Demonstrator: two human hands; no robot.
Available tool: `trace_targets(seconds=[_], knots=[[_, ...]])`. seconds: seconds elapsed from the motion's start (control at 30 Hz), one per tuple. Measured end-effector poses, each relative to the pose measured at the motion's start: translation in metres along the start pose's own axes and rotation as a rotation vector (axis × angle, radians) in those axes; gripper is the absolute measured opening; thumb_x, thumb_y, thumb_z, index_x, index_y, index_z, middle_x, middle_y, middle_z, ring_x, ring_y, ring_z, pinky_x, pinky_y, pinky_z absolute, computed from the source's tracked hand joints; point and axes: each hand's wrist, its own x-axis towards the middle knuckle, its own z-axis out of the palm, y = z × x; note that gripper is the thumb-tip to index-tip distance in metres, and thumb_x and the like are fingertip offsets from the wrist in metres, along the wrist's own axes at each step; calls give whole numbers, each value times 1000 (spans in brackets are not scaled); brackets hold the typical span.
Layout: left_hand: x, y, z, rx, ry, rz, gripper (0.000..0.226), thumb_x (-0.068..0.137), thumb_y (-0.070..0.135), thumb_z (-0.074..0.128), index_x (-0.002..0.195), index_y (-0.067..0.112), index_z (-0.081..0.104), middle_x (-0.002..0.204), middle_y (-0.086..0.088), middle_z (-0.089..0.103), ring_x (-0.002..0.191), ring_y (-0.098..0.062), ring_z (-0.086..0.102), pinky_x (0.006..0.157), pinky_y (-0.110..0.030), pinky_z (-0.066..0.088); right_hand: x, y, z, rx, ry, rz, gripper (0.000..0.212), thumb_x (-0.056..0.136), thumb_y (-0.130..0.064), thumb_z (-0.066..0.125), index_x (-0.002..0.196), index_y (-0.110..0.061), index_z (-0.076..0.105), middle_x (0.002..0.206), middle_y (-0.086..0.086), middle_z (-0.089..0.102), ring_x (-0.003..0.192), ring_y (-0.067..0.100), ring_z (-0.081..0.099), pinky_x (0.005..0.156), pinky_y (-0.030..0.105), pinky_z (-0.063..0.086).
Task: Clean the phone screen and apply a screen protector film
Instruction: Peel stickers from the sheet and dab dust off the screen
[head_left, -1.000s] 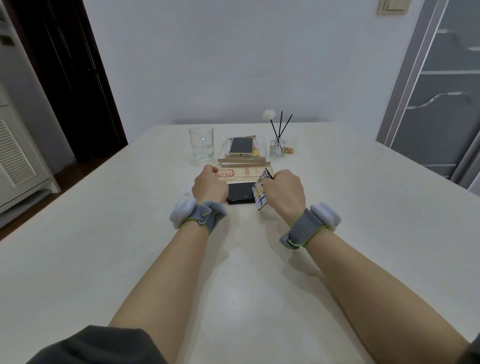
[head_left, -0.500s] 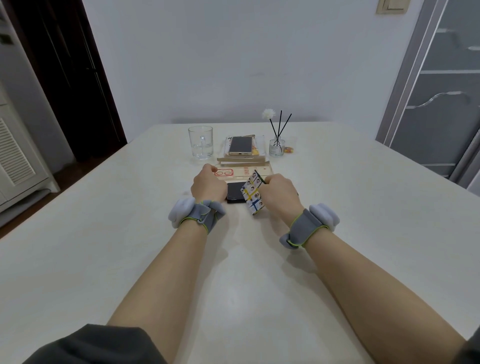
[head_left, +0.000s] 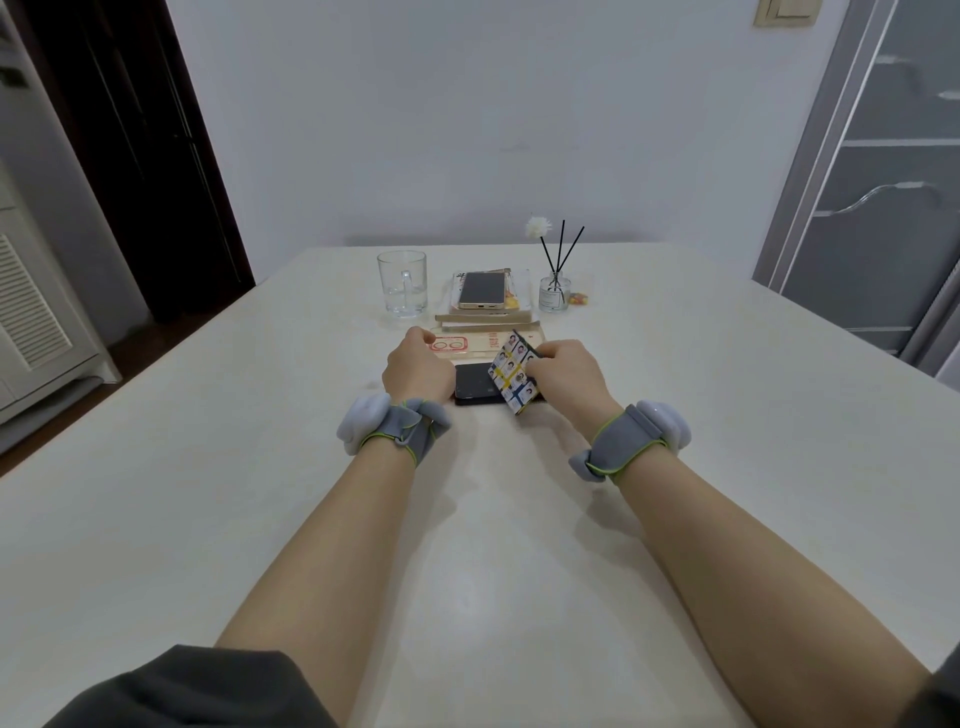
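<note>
The black phone (head_left: 475, 387) is lying flat on the surface (head_left: 519, 519) between the hands. The right hand (head_left: 563, 371) is pinching a printed card (head_left: 511, 375) in its fingers over the phone's right end, and I cannot tell what the curled left hand (head_left: 415, 369) is grasping. Behind, a small bottle (head_left: 554, 294) is holding dark reeds, a clear tray (head_left: 524, 306) is carrying a gold phone (head_left: 483, 290), and the package (head_left: 467, 344) is showing red print too small to read.
</note>
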Motion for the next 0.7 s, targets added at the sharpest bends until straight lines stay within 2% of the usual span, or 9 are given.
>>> trace_targets(seconds=[0.1, 0.17, 0.27, 0.37, 0.47, 0.6, 0.7], knots=[[0, 1, 0, 2, 0, 0, 43, 87, 3, 42, 127, 16, 50, 125, -10, 61, 117, -30, 54, 96, -34, 41, 0, 3, -4, 83, 140, -27, 14, 84, -12, 55, 80, -6, 67, 82, 13, 67, 76, 27, 61, 63, 34, 51], [0, 0, 0, 2, 0, -1, 42, 87, 3, 42, 126, 16, 50, 125, -10, 61, 117, -30, 54, 96, -34, 41, 1, 4, -6, 106, 193, -34, 12, 84, -14, 55, 75, -9, 62, 77, 10, 63, 75, 27, 60, 59, 30, 46], [0, 0, 0, 6, 0, -1, 42, 87, 3, 42, 126, 16, 50, 125, -10, 61, 117, -30, 53, 95, -33, 41, 4, 8, -5, 94, 190, -31, 8, 89, -12, 49, 84, -12, 56, 91, 13, 64, 88, 32, 65, 67, 36, 51], [0, 0, 0, 7, 0, 3, 42, 88, 3, 42, 126, 16, 50, 125, -10, 60, 117, -30, 54, 94, -33, 41, 3, 11, -2, 45, 178, -51, 11, 89, -11, 49, 97, -11, 57, 109, 14, 64, 95, 31, 63, 73, 36, 52], [0, 0, 1, 9, -1, 8, 42, 87, 2, 42, 127, 16, 50, 125, -10, 60, 117, -30, 54, 95, -34, 41, 3, 12, 0, -32, 167, -90, 16, 87, -13, 54, 101, -9, 58, 107, 11, 65, 92, 28, 62, 77, 37, 53], [0, 0, 1, 9, 5, 6, 42, 87, 2, 42, 126, 16, 51, 125, -10, 61, 117, -30, 54, 95, -33, 41, 1, 8, 7, -183, 53, -167, 17, 89, -11, 52, 103, -6, 60, 104, 11, 66, 80, 20, 53, 67, 30, 44], [0, 0, 0, 5, -3, 1, 42, 88, 2, 42, 126, 16, 50, 125, -10, 61, 117, -30, 54, 94, -33, 41, 2, 7, 5, -182, 86, -121, 22, 88, -8, 48, 106, -7, 62, 109, 13, 65, 89, 28, 60, 75, 37, 54]])
